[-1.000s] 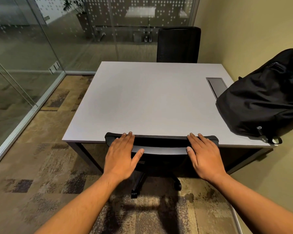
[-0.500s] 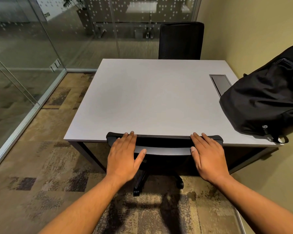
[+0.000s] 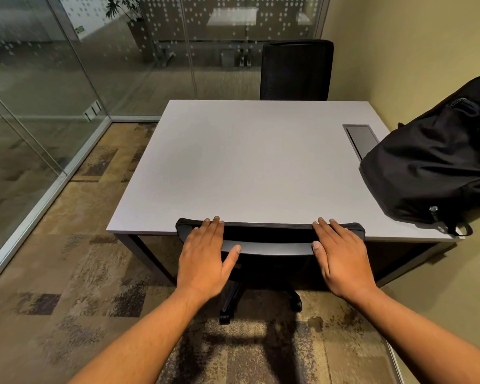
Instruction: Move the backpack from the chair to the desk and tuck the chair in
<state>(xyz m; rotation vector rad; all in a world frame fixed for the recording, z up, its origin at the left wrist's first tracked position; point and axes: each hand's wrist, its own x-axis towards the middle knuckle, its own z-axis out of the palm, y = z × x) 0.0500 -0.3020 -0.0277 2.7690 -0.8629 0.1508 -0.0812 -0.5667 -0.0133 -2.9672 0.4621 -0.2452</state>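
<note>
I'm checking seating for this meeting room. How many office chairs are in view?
2. One chair is at the desk's near edge, both hands on its backrest. The other chair stands at the far edge. Others may be out of frame.

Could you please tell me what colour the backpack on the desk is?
The backpack is plain black, shown clearly at the right in the head view.

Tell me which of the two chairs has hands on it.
The near chair, at the desk's front edge: the left hand and right hand rest flat on its backrest. The far chair is untouched.
</note>
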